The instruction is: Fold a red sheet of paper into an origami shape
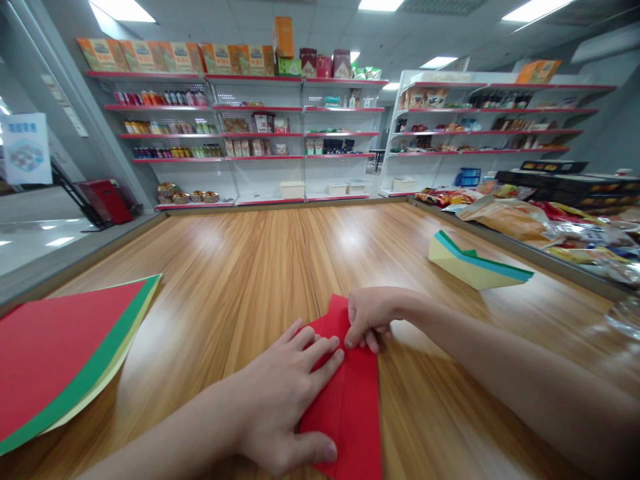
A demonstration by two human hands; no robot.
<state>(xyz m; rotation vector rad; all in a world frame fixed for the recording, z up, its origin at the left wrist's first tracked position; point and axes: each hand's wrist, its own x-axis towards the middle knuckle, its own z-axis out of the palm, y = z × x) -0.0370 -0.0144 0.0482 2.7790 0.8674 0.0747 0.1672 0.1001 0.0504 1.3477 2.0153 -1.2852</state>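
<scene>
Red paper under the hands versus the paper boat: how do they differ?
The red paper is solid red; the paper boat is pale yellow, edged in blue and green. The red paper lies mostly flat under the left hand and right hand; the paper boat sits untouched, sides raised. Both are folded.

No text can be read: blue characters on the sign beyond the left edge of the tabletop and print on the orange boxes past its far edge are blurred.

Red paper partly beneath fingers
</scene>
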